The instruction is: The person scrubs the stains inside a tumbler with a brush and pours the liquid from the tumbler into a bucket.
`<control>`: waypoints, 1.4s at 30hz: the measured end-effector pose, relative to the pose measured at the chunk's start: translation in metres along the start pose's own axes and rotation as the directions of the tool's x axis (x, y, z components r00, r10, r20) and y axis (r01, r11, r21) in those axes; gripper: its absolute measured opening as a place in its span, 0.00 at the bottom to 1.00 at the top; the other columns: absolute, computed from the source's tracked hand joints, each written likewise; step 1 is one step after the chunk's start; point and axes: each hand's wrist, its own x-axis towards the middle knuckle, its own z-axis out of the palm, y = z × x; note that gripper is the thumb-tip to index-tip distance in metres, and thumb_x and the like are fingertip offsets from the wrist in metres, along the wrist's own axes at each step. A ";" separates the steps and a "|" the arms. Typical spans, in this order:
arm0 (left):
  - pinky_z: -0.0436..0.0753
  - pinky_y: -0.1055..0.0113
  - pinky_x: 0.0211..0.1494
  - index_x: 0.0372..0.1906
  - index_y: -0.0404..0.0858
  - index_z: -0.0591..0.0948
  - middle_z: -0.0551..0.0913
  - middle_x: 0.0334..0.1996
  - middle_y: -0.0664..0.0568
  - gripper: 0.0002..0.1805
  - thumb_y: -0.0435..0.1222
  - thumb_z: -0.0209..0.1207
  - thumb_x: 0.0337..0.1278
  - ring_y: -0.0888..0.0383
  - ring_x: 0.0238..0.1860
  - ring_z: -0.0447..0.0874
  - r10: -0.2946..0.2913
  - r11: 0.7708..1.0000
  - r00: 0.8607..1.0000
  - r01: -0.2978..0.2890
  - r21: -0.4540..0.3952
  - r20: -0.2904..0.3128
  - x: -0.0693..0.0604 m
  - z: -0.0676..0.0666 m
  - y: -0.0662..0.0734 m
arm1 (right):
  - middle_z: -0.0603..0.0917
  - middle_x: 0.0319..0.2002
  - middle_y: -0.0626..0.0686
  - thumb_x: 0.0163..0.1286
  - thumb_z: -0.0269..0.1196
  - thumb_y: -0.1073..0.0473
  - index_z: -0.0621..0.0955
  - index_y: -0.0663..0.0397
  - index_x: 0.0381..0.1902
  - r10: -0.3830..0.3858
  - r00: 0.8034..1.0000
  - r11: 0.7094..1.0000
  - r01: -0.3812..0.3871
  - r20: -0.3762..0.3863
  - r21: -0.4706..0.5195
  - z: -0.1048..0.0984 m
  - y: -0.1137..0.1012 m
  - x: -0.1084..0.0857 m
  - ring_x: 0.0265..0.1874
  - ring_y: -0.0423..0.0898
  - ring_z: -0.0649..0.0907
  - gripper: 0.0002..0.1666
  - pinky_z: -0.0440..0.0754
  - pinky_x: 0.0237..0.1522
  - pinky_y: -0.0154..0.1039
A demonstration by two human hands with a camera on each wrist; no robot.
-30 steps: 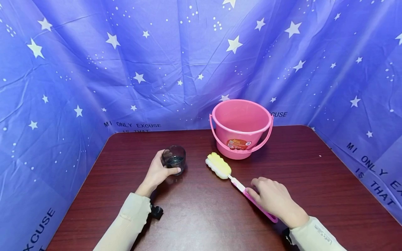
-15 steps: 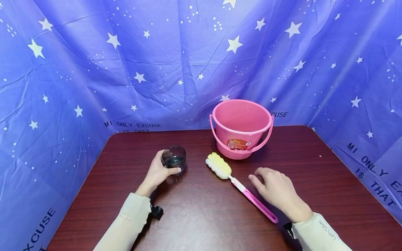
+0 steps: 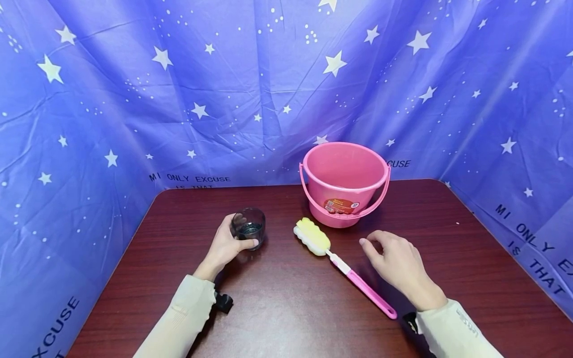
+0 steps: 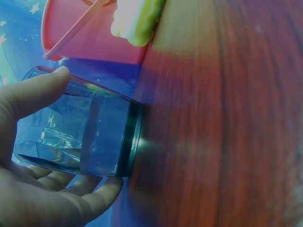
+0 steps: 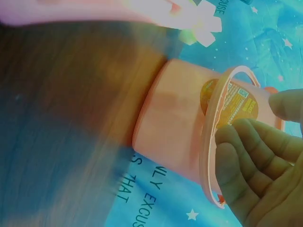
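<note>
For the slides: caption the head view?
Left hand grips dark glass; empty right hand beside sponge brush, pink bucket behind.

My left grip [image 3: 228,243] is around the glass [image 3: 249,231], left of the brush [image 3: 338,263]. The brush lies slantwise on the surface [image 3: 286,308], sponge head [image 3: 313,237] away from me and to the left, handle [image 3: 369,293] nearer me and to the right. Behind it stands the bucket [image 3: 324,193]. My right grip [image 3: 398,258] is right of the handle, apart from it, in front of the bucket. A curtain [image 3: 241,99] hangs behind everything.
</note>
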 end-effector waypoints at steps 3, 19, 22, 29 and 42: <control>0.68 0.50 0.64 0.64 0.28 0.62 0.69 0.61 0.34 0.43 0.23 0.70 0.38 0.41 0.62 0.68 0.000 1.000 1.000 0.000 0.004 -0.006 -0.001 -0.001 0.001 | 0.78 0.22 0.42 0.64 0.63 0.50 0.83 0.46 0.32 0.004 1.000 1.000 -0.003 -0.030 0.023 0.000 0.002 0.003 0.20 0.41 0.73 0.08 0.70 0.22 0.42; 0.71 0.52 0.62 0.64 0.33 0.63 0.71 0.60 0.39 0.47 0.24 0.73 0.33 0.45 0.60 0.72 -0.004 0.999 1.000 0.004 -0.034 -0.006 0.018 -0.003 -0.033 | 0.82 0.25 0.45 0.65 0.63 0.51 0.84 0.50 0.35 0.088 0.988 0.987 -0.069 -0.124 0.146 -0.004 0.005 0.020 0.24 0.46 0.78 0.10 0.73 0.28 0.44; 0.71 0.54 0.61 0.63 0.35 0.65 0.72 0.59 0.42 0.46 0.25 0.75 0.31 0.47 0.59 0.73 0.007 1.000 1.000 -0.007 -0.029 -0.016 0.021 -0.002 -0.039 | 0.82 0.23 0.45 0.66 0.62 0.51 0.84 0.51 0.35 0.095 0.986 0.984 -0.072 -0.136 0.164 -0.005 0.005 0.023 0.23 0.45 0.77 0.10 0.72 0.28 0.43; 0.72 0.54 0.60 0.62 0.35 0.66 0.73 0.57 0.42 0.46 0.25 0.75 0.29 0.48 0.58 0.73 0.033 0.999 0.999 -0.034 -0.026 -0.033 0.020 0.000 -0.040 | 0.80 0.21 0.44 0.67 0.62 0.50 0.84 0.50 0.35 0.124 0.980 0.974 -0.090 -0.156 0.209 -0.005 0.008 0.028 0.21 0.42 0.75 0.11 0.71 0.27 0.34; 0.71 0.53 0.61 0.62 0.35 0.66 0.74 0.57 0.42 0.46 0.26 0.75 0.29 0.48 0.58 0.74 0.023 0.999 0.999 -0.024 -0.021 -0.032 0.021 0.001 -0.038 | 0.81 0.20 0.48 0.68 0.59 0.47 0.84 0.54 0.35 0.235 0.958 0.933 -0.174 -0.166 0.314 -0.004 0.014 0.047 0.17 0.34 0.78 0.16 0.71 0.24 0.27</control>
